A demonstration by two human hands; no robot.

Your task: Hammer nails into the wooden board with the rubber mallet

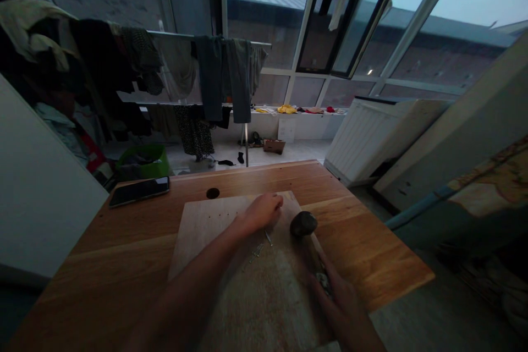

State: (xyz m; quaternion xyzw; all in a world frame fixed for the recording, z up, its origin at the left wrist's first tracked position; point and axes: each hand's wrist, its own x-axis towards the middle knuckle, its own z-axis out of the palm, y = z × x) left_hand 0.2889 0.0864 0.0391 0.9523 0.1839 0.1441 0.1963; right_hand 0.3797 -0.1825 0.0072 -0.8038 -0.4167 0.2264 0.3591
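Note:
My left hand [264, 211] rests near the far edge of a pale wooden board [247, 302]. Its fingers are curled closed, and whatever may be pinched in them is hidden. Several loose nails [258, 251] lie on the board just below that hand, with one longer nail [268, 238] apart from them. My right hand [336, 297] is wrapped round the handle of a mallet [304, 224] with a dark, rounded head. The mallet head is over the board's right edge, to the right of my left hand. A row of small dots marks the board's far left part.
The board lies on a wooden table [371, 247]. A phone [140, 191] is at the table's far left, and a round dark hole [213, 193] is behind the board. Beyond stand a clothes rack [246, 146], a green basket [157, 162] and a white ribbed appliance [367, 132].

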